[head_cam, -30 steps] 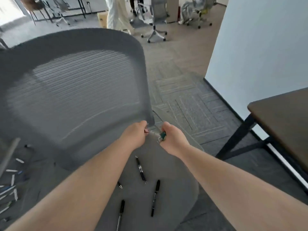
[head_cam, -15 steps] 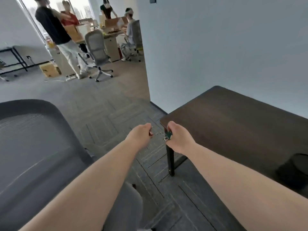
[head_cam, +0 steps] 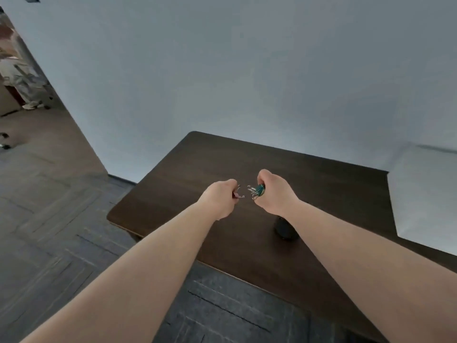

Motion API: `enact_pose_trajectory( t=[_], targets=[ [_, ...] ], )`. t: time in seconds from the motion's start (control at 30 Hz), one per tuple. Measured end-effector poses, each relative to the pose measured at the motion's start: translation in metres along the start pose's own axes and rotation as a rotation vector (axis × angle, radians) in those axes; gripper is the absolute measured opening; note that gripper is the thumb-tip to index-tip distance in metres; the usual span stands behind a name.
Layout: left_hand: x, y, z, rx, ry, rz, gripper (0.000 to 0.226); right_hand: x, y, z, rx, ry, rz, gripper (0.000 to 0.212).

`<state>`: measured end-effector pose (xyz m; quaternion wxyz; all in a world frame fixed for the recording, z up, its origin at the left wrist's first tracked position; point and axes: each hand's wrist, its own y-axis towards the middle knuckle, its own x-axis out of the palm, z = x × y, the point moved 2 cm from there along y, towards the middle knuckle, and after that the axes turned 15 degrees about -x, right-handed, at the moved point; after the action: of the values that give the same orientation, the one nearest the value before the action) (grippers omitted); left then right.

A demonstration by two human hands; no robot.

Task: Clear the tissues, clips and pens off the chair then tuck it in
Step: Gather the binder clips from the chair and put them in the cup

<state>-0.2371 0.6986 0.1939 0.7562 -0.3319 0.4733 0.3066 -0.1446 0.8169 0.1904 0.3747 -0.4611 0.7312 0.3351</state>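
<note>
both hands are out over the dark table (head_cam: 188, 169), near its left end. the left hand (head_cam: 218, 198) is closed tight on a clip (head_cam: 238, 194) with wire loops sticking out. the right hand (head_cam: 275, 191) is closed on green clips (head_cam: 258, 190). the hands are just beside each other, not touching. a dark thing (head_cam: 284, 229) sits on the table under the right arm.

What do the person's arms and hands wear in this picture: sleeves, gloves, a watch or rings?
Nothing that shows. The left hand and right hand are bare, without gloves. Both forearms are uncovered up to the picture's edge: no sleeve, watch or bracelet. The fingers are curled, so rings cannot be ruled out.
</note>
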Motion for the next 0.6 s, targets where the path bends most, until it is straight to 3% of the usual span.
enact_pose_trajectory(
  t=[0.27,0.6],
  targets=[
    [0.052,0.041,0.099,0.125,-0.031,-0.162,0.014,-0.037,-0.029,0.092,0.334,0.015,0.057,0.026],
    [0.099,0.061,0.127,-0.019,-0.081,-0.215,0.003,-0.007,-0.029,0.13,0.393,0.13,-0.108,0.032]
  ],
)
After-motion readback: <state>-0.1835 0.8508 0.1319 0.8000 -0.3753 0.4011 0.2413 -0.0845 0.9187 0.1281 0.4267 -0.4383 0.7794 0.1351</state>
